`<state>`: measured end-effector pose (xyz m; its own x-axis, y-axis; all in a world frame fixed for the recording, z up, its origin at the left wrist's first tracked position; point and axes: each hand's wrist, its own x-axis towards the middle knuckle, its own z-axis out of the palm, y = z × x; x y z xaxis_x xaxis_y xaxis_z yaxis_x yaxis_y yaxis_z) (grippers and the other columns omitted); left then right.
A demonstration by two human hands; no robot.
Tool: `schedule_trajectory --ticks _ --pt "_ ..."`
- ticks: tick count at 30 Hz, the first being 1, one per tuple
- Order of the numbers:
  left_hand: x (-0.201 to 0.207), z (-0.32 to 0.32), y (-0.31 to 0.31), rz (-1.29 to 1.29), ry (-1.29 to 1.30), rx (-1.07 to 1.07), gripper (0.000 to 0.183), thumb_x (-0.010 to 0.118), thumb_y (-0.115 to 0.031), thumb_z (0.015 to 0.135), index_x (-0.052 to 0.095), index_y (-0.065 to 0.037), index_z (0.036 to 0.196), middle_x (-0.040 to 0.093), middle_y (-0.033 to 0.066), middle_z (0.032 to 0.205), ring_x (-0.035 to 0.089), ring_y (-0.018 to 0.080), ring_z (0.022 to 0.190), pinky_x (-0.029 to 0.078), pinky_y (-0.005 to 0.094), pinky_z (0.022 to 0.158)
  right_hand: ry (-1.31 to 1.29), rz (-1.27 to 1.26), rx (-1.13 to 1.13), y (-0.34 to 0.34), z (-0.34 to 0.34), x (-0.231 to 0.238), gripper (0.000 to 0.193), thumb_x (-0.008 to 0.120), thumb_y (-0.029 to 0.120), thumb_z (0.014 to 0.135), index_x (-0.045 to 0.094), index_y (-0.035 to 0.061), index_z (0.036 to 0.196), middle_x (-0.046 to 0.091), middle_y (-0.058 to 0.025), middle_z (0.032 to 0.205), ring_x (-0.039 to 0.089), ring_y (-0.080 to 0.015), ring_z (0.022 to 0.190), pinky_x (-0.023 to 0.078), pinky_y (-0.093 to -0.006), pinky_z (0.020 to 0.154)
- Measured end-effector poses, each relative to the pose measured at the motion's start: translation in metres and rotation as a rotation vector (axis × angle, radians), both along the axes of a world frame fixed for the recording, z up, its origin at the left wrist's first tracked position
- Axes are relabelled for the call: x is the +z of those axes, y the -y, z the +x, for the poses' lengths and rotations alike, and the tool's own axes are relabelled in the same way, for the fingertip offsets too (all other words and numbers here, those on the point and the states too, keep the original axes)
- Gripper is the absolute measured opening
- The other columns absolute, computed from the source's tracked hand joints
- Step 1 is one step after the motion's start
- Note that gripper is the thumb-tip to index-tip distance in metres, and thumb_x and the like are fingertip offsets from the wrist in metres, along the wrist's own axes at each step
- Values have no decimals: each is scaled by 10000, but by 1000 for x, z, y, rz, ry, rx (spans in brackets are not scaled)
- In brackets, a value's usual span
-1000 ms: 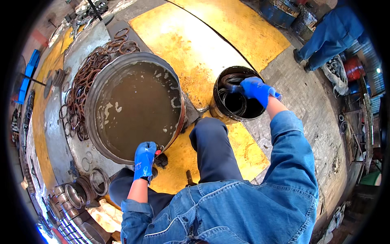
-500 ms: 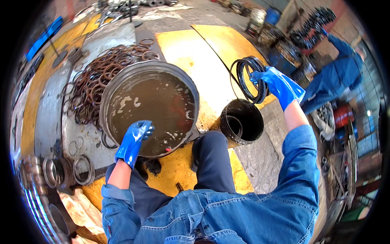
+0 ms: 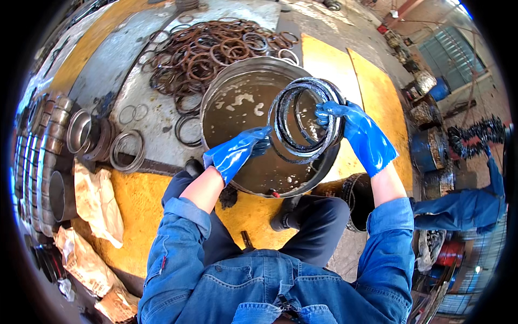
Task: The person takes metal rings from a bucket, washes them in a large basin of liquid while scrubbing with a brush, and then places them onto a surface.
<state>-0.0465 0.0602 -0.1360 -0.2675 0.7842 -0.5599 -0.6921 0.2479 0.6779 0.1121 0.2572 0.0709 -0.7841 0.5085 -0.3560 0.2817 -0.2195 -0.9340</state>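
Observation:
A bundle of dark, wet, thin rings (image 3: pixel 280 116) hangs over a wide round metal tub (image 3: pixel 207 100) of murky brown water. My right hand (image 3: pixel 359 129), in a blue rubber glove, grips the bundle's right side, with its fingers through the middle. On the opposite side my left hand (image 3: pixel 237 151), gloved the same way, has its fingertips closed at the bundle's left edge; their exact hold is partly hidden. Behind the tub lies a big heap of rusty brown rings (image 3: pixel 197 59). A black bucket (image 3: pixel 350 197) stands beside my right knee.
Stacked metal cylinders (image 3: pixel 51 140) and a coil of thin rings (image 3: pixel 127 151) lie at the left, near torn brown paper (image 3: pixel 100 202). At the far right a person in blue (image 3: pixel 464 208) holds a dark bundle (image 3: pixel 475 137) near drums (image 3: pixel 429 148).
My right hand has brought the rings from above the black bucket leftward over the tub. My left hand has come to their left edge. The view has turned.

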Motion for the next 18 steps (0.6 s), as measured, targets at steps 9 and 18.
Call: schedule_trajectory --ticks 9,18 --pt "5 -8 15 61 212 133 266 573 -307 1034 701 -118 1171 754 29 997 711 162 854 561 275 703 -14 -220 -6 -7 -20 -44 372 603 54 953 581 -109 1287 668 -249 1232 704 -320 1062 599 -448 924" --pt "-8 -19 3 260 168 208 286 576 -206 1031 656 -17 1230 723 73 946 683 220 801 576 330 730 -14 -236 2 -8 -2 -53 327 630 207 980 663 -13 1219 733 -159 1068 719 -276 855 604 -385 768"
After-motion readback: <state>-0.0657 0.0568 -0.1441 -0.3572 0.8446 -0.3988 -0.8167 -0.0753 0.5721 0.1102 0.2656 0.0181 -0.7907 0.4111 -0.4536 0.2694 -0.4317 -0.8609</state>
